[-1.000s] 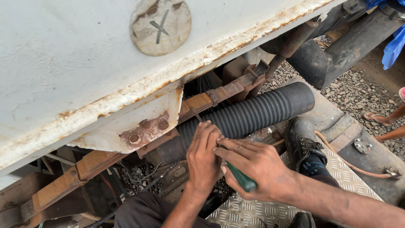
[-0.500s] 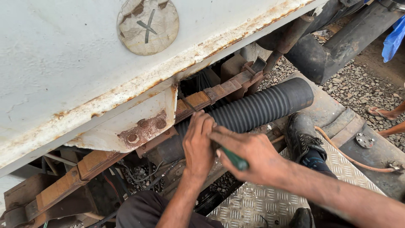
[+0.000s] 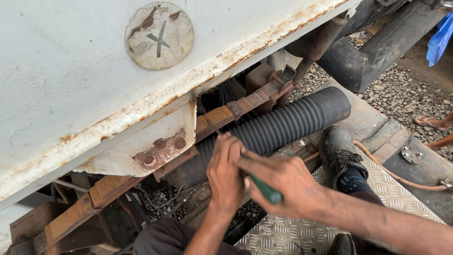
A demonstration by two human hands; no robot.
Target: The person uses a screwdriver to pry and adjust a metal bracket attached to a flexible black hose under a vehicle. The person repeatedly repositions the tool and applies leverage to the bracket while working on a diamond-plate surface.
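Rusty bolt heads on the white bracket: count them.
3, clustered on the rust patch of the white bracket: one low left, one upper middle, one upper right. More may be hidden under rust or behind the left hand.

The green-handled screwdriver [image 3: 265,190] shows only a stub of handle; the right hand [image 3: 283,186] covers the rest, and its thin shaft vanishes behind the left hand [image 3: 225,172]. The black ribbed rubber hose [image 3: 283,125] runs under the rusty white metal panel [image 3: 71,94] at 9 o'clock, its end hidden. At 3 o'clock, a bystander's sandalled foot [image 3: 432,123] is cut by the edge.
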